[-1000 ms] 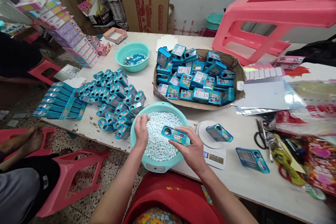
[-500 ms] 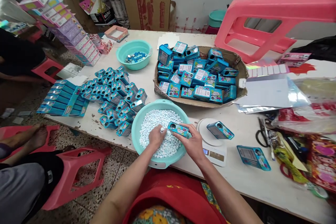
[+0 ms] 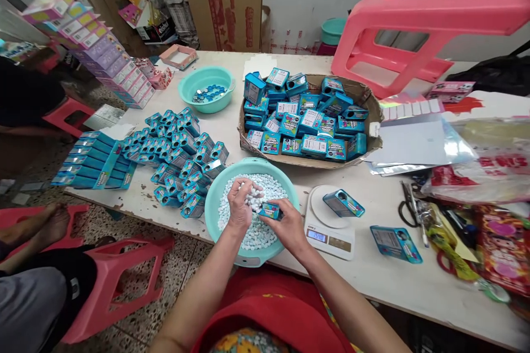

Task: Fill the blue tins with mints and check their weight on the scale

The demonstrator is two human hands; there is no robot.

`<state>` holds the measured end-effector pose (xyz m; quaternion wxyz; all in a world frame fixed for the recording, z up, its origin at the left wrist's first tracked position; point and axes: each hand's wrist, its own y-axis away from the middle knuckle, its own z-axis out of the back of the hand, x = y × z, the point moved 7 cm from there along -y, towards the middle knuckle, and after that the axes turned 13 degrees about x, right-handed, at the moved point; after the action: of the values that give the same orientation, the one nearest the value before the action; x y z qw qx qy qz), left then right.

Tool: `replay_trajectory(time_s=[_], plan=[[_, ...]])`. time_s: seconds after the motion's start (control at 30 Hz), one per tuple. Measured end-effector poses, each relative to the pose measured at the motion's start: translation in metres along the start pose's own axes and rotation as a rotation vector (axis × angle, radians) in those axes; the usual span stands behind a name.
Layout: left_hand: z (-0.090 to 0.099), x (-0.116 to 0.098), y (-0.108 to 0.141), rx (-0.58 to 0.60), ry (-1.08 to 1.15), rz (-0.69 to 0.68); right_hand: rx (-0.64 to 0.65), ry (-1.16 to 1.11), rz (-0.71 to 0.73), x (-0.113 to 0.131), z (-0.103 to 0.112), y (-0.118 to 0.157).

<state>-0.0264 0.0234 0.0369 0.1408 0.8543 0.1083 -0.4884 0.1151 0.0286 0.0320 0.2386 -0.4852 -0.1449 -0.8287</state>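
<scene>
Small white candies (image 3: 259, 238) fill much of a mint-green basin (image 3: 210, 198) in front of me. Over it, my left hand (image 3: 240, 204) is cupped and closed round a small heap of the candies. My right hand (image 3: 287, 226) grips a blue candy tin (image 3: 270, 210), its end tilted toward the left hand. The tin's opening is hidden by the candies and fingers. Right of the basin, another blue tin (image 3: 343, 203) rests on a white kitchen scale (image 3: 331, 245) with a lit display. One more tin (image 3: 396, 244) stands on the table beside the scale.
A cut-down cardboard box (image 3: 306, 162) heaped with blue tins stands behind. Many tins (image 3: 182, 160) cluster at left, near a second green basin (image 3: 207, 88) with caps. Scissors (image 3: 409, 209) and plastic packs lie right. A seated person's leg (image 3: 31, 292) shows at lower left.
My left hand has risen from the candies with a handful and turned toward the tin. My right hand has shifted the tin left and tilted it toward that hand.
</scene>
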Motion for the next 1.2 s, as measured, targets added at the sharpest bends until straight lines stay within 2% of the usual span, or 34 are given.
replay_trajectory(time_s=[0.1,0.27,0.7,0.87,1.03,1.2], plan=[[-0.001,-0.005,-0.002,-0.037,-0.009,-0.064,-0.022,0.033,0.005,0.009,0.007,-0.001],[0.000,0.000,-0.006,-0.093,-0.023,-0.041,-0.005,0.059,-0.011,0.010,0.011,-0.002],[-0.013,-0.005,-0.007,-0.056,-0.031,-0.055,-0.004,0.040,-0.026,0.015,0.014,-0.003],[-0.016,-0.009,-0.007,-0.034,-0.128,-0.100,-0.024,-0.003,-0.021,0.015,0.016,-0.005],[-0.018,-0.001,-0.009,-0.008,-0.200,-0.032,-0.018,0.006,-0.052,0.015,0.014,-0.008],[-0.022,-0.010,-0.010,-0.017,-0.186,-0.051,-0.017,-0.017,-0.007,0.022,0.015,-0.007]])
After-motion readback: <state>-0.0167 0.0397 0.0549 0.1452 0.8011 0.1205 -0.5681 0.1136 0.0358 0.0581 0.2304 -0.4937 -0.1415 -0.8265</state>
